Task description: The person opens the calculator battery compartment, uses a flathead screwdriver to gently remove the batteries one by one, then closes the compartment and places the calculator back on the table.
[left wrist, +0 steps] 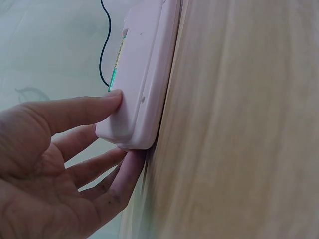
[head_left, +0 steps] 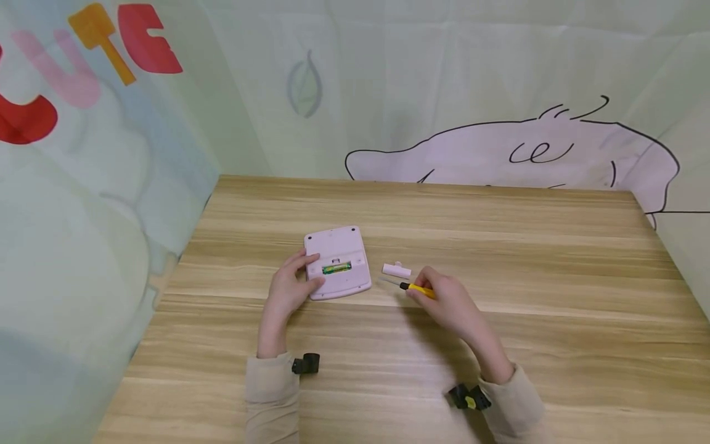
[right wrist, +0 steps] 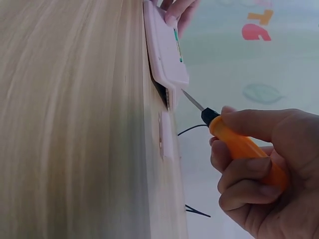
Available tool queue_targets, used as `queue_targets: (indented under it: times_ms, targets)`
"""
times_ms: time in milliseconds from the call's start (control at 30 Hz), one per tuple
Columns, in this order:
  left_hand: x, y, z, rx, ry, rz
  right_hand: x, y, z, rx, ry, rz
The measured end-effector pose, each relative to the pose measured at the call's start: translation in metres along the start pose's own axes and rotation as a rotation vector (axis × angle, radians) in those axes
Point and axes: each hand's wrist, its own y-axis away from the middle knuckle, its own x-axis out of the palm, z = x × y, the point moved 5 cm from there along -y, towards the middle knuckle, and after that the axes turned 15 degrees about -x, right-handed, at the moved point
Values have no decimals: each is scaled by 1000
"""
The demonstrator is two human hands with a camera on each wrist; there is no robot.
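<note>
Pale pink plastic makes up the flat device (head_left: 345,251) lying on the wood-grain surface (head_left: 355,370), its battery compartment facing up. A green-and-yellow battery (head_left: 336,268) sits in the compartment, which is uncovered. The left hand (head_left: 288,287) holds the device by its left edge, the thumb resting on the upper face and other fingers against the side. Just beyond the device's right edge lies a small pink battery cover (head_left: 396,270) with a tab. The right hand (head_left: 448,302) grips a screwdriver (head_left: 416,289) by its yellow-orange handle, fingers curled round it. The metal shaft comes out of a black collar and points left, its tip near the device and apart from it. Beige sleeves (head_left: 272,394) cover both forearms. Behind the surface hangs a pale printed backdrop (head_left: 388,68) with large coloured letters.
</note>
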Motion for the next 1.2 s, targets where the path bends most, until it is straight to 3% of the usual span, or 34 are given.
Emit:
queue_targets:
  times_ms: [1200]
  targets:
    - [-1, 3, -1, -1, -7, -5, 16, -22, 23, -81, 24, -62]
